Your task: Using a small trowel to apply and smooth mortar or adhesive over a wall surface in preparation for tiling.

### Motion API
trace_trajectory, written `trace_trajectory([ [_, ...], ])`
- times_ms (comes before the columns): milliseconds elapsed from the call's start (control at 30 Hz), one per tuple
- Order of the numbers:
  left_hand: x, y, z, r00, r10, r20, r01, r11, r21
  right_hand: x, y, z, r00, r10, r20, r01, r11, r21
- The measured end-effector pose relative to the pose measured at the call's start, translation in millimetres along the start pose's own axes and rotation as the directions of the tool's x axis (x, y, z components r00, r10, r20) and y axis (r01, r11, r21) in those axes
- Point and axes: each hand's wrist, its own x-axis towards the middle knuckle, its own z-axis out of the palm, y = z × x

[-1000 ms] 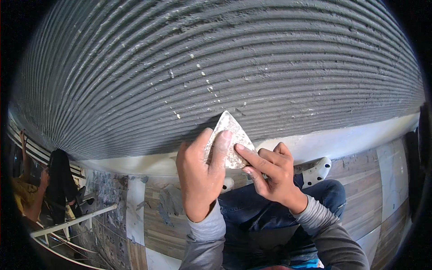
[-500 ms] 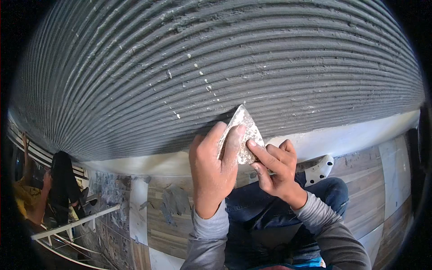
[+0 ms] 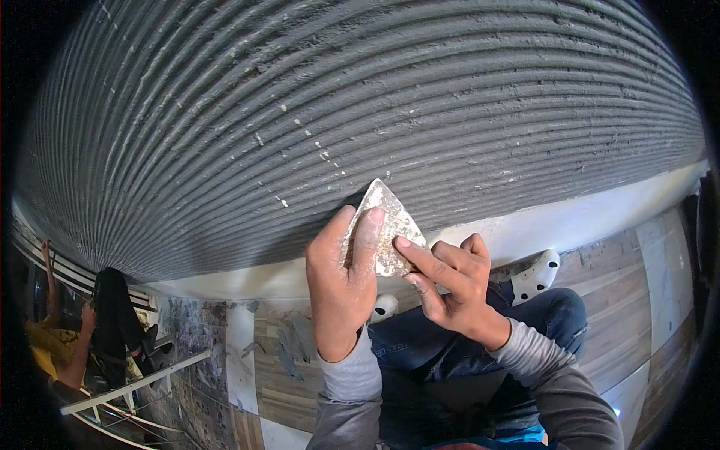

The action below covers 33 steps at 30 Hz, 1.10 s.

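Observation:
A flat triangular plate (image 3: 393,219), whitish and crusted with speckles, points its tip up against the ridged grey wall (image 3: 420,112). It could be a scraper blade; its exact kind cannot be made out. My left hand (image 3: 339,277) grips its left side, the thumb lying across the front and the other fingers mostly hidden behind. At the lower right edge, my right hand (image 3: 457,289) pinches the plate with index finger on its face and thumb at the bottom. Small white specks mark the wall above and left of the tip.
A whitish band (image 3: 525,220) runs along the wall's foot. Below it are wood-look floor tiles (image 3: 611,292) and a grey scrap (image 3: 296,341). My bent legs (image 3: 555,326) and a white spotted shoe (image 3: 536,277) are close by. Another person (image 3: 67,341) is beside a pale metal frame (image 3: 139,384) at left.
Both hands and the plate have shifted slightly left in the picture, along with a small shift of the whole view. The grip on the plate looks the same.

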Motion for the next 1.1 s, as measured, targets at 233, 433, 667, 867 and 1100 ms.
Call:
trace_trajectory([
  [233, 1, -3, 1, 0.996, 0.063, 0.057, -0.062, 0.998, -0.027, -5, 7, 10, 0.990, -0.015, -0.141, 0.018, 1.000, 0.022],
  [433, -4, -2, -15, 0.996, -0.091, 0.009, 0.091, 0.994, -0.056, 14, -1, -6, 0.999, -0.038, 0.039, 0.035, 0.997, 0.064],
  [667, 0, 7, -1, 0.999, -0.026, -0.044, 0.024, 0.999, -0.046, -1, -1, 5, 1.000, 0.001, -0.013, -0.001, 1.000, 0.029],
  [867, 5, -4, 10, 0.983, 0.184, 0.021, -0.185, 0.980, 0.072, -10, 10, 18, 0.971, 0.012, -0.238, 0.011, 0.996, 0.093],
  [1100, -6, 0, -11, 0.990, -0.140, 0.006, 0.140, 0.989, -0.043, 3, -4, -2, 0.999, -0.025, -0.023, 0.026, 0.999, 0.028],
])
